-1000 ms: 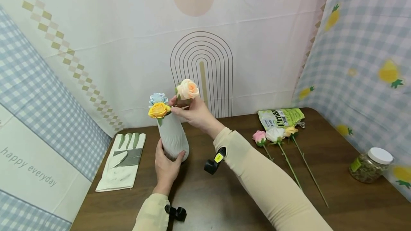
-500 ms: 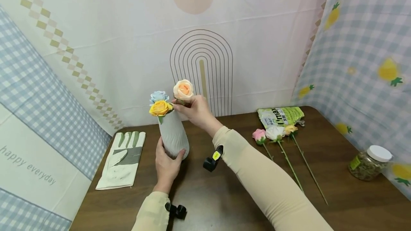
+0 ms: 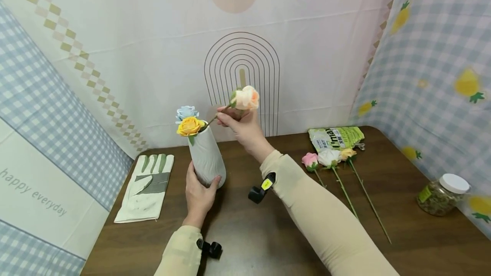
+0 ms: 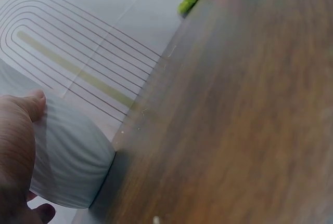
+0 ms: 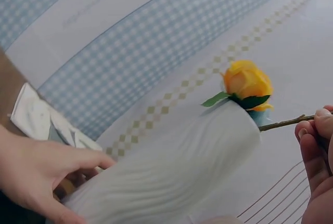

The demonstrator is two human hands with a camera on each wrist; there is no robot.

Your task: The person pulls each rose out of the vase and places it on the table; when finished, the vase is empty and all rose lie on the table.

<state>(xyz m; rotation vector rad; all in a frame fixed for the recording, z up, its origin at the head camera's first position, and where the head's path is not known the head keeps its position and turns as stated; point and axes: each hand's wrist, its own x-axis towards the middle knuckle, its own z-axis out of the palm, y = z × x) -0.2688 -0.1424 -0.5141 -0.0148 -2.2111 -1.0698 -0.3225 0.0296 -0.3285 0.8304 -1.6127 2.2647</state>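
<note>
In the head view a white ribbed vase (image 3: 207, 159) leans slightly, its mouth toward the upper left. My left hand (image 3: 199, 197) grips it low down, thumb on the near side. Up and right of the mouth, my right hand (image 3: 247, 129) pinches the stem of a peach rose (image 3: 245, 98). That stem (image 5: 283, 123) runs into the vase mouth in the right wrist view; its lower end is hidden inside. A yellow rose (image 3: 190, 127) and a light blue rose (image 3: 186, 113) stand in the vase, their heads at the rim.
On the brown table (image 3: 264, 242) at right lie a pink rose (image 3: 309, 161), a white rose (image 3: 329, 157) and a pale yellow rose (image 3: 348, 154). Behind them is a green bag (image 3: 337, 139). A lidded jar (image 3: 441, 197) stands far right; a work glove (image 3: 145, 188) lies left.
My right hand and the peach rose shifted slightly left, then up and to the right, so more stem shows above the vase mouth. My left hand and the vase stay nearly where they were.
</note>
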